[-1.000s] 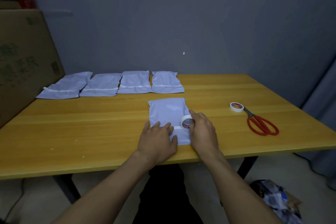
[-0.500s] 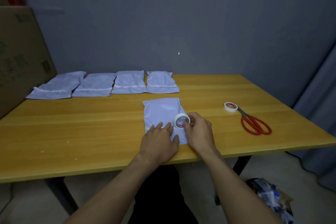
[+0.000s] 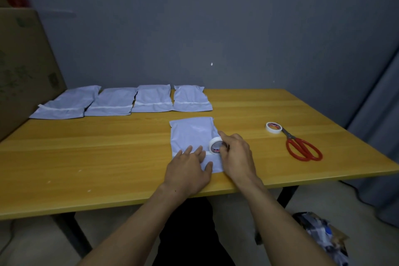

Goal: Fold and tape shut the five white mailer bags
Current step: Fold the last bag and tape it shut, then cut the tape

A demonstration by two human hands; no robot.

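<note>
Now the fifth mailer bag [image 3: 192, 131] lies near the surface's [image 3: 108, 157] front edge. The left hand [image 3: 190, 170] rests flat-fingered on its fold, and the right hand [image 3: 236, 157] grips the tape roll [image 3: 215, 145] at its right side. Pressing the fold firmly while drawing tape straight across should work best.

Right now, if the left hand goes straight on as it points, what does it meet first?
Likely just more of the mailer bag under the left hand; the tape roll the right hand grips sits slightly right of that line.
</note>
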